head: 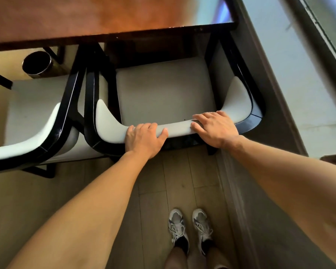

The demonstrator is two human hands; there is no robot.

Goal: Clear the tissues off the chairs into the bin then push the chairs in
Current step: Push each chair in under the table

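Our fingers [204, 116] curl over the top of the padded backrest of the right chair [163, 94]. On the left hand [144, 139] the fingers wrap over the rail's front edge while the thumb lies along its top, so it holds the rail. The right hand [215, 129] lies flatter, fingers spread over the cushion edge and bent down its inner face, gripping it more loosely. We judge that both hands sit on the backrest, spaced apart near its middle, so a push goes straight and the chair does not swing sideways.

From the hands our forearms run back toward us, nearly straight and angled inward, with our feet [190, 230] on the wooden floor [163, 181] just behind the chair. That stance suits leaning weight forward.

The chair's seat shows no tissue, and its front already lies under the edge of the tabletop [85, 16], so we read it as being in the pushing stage, partly in. The second chair [33, 121] stands just beside it on the left, their dark frames close to touching; what shows of its seat is bare as well, though the tabletop hides part of it. The bin [38, 64], a dark round container, stands under the tabletop beyond that left chair. A wall or ledge runs close along the right side, leaving little room there.
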